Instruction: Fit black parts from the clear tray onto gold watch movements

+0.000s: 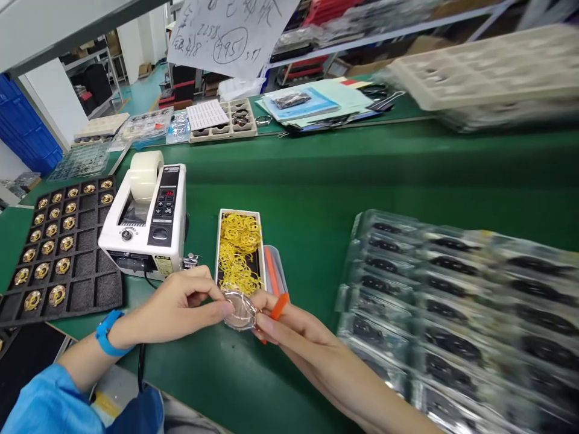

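Note:
A round, silver-rimmed watch case (239,310) with a clear face is held tilted just in front of the white box. My left hand (190,301), with a blue band at the wrist, is closed on its left side, thumb tip at the rim. On the other side my right hand (289,325) pinches the case between thumb and fingers. An orange strip-like tool (280,306) sticks out between the right fingers; its kind is unclear. Yellow thin rings (239,247) fill much of the white box (262,256) behind the case.
A white tape dispenser (145,217) stands left of the box. Farther left lies a black foam tray (106,292) of gold watch parts. Clear plastic trays (420,283) with dark parts cover the right side. Papers (316,105) and a beige tray (488,66) lie along the back shelf.

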Motion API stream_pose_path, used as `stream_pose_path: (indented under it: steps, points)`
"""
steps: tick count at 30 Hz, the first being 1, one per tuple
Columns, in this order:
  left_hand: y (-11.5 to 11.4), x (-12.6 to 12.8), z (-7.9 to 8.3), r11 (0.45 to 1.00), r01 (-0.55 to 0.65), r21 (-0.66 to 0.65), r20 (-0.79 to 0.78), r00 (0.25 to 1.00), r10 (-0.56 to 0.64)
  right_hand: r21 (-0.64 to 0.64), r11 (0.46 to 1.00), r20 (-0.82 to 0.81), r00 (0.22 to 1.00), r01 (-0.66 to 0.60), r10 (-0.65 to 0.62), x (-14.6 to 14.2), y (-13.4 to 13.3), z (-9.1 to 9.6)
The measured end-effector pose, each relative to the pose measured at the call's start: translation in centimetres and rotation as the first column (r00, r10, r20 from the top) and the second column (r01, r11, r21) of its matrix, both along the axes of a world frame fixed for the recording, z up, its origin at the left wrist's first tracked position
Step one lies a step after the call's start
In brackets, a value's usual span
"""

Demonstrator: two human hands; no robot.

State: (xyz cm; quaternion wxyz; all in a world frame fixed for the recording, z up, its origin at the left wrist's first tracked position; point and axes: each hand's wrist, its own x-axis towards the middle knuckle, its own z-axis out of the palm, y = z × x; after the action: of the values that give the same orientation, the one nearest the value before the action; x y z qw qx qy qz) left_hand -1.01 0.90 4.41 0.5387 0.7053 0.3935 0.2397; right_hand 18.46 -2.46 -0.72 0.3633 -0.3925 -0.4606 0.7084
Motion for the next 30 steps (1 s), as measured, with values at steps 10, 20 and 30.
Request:
stream_pose_path:
  steps: [10,20,30]
  points:
    - [0.20,-0.11,-0.02,0.999,0.022,0.024,-0.020,1.000,-0.022,0.031,0.999,-0.008,0.999,-0.037,0.037,0.13,-0.01,0.24]
    - [0.18,-0.08,-0.20,1.000,0.007,0.029,-0.027,1.000,-0.006,0.053,0.998,-0.025,0.999,-0.045,0.047,-0.01,0.11,0.30]
    - [-0.15,0.12,-0.28,0.987,-0.020,0.160,-0.113,0.993,0.038,0.111,0.993,0.048,0.999,-0.028,0.022,-0.02,-0.14,0.31]
